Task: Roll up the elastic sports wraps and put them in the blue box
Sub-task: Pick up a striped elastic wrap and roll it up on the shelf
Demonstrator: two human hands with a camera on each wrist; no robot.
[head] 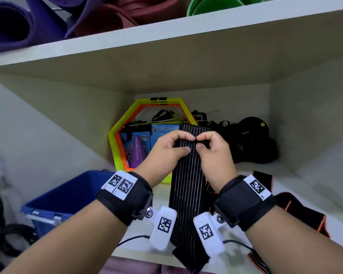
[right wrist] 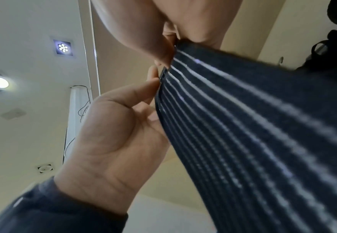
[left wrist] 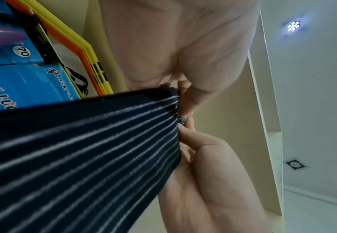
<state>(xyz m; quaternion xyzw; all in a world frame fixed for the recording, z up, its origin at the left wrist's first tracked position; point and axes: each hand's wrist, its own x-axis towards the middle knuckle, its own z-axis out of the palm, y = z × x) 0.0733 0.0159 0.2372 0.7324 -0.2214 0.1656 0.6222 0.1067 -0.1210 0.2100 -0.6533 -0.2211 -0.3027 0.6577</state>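
A black elastic wrap with thin pale stripes (head: 187, 190) hangs from both hands down to the shelf (head: 244, 167), its lower end over the front edge. My left hand (head: 189, 143) and right hand (head: 198, 142) pinch its top end side by side, thumbs toward me. In the left wrist view the wrap (left wrist: 84, 149) fills the lower left, with the left hand's fingers (left wrist: 185, 94) on its edge. The right wrist view shows the wrap (right wrist: 243, 126) and the right hand's fingers (right wrist: 168, 48) on it. The blue box (head: 67, 196) stands open at the lower left. More black wraps with orange edges (head: 297, 210) lie at the right.
Yellow and orange hexagon rings (head: 115, 139) lean at the back of the shelf, with blue cartons (head: 164, 130) and a purple cone (head: 138, 153) inside them. Black gear (head: 251, 139) is piled at the back right. Rolled mats (head: 18, 26) lie on the upper shelf.
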